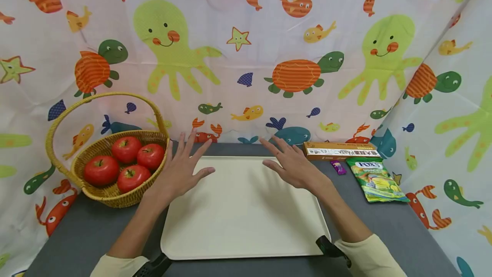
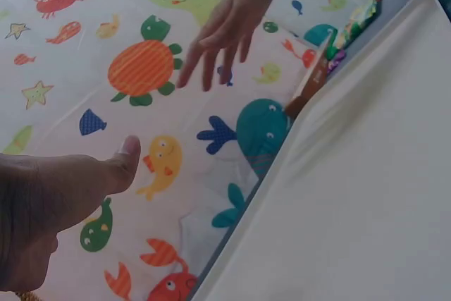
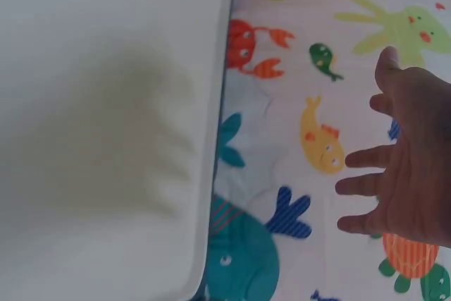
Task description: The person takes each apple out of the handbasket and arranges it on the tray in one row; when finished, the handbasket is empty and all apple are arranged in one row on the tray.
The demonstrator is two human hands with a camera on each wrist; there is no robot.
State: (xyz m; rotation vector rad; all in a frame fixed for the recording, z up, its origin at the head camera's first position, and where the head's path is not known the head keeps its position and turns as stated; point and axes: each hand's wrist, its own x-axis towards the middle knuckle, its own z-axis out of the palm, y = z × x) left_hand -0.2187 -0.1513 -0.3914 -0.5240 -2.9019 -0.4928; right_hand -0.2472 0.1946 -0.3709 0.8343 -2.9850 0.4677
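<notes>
Both hands hover over a cream tray (image 1: 246, 217) with their fingers spread, and neither holds anything. In the head view the left hand (image 1: 180, 174) is above the tray's left edge, beside a wicker basket (image 1: 115, 201) of red apples (image 1: 132, 178). The right hand (image 1: 294, 163) is over the tray's far right part, nearest to a long brown box (image 1: 342, 151). From the left wrist view, the left thumb (image 2: 121, 167) points outward and the right hand (image 2: 229, 26) shows beyond it. The right wrist view has the right hand (image 3: 416, 160) with fingers extended.
Right of the tray lie a small purple packet (image 1: 338, 167) and a green Fox's candy bag (image 1: 376, 179), near the brown box. The basket's tall handle (image 1: 115, 94) arches upward at left. A sea-animal curtain (image 1: 238, 72) closes off the back and sides of the grey table (image 1: 388, 243).
</notes>
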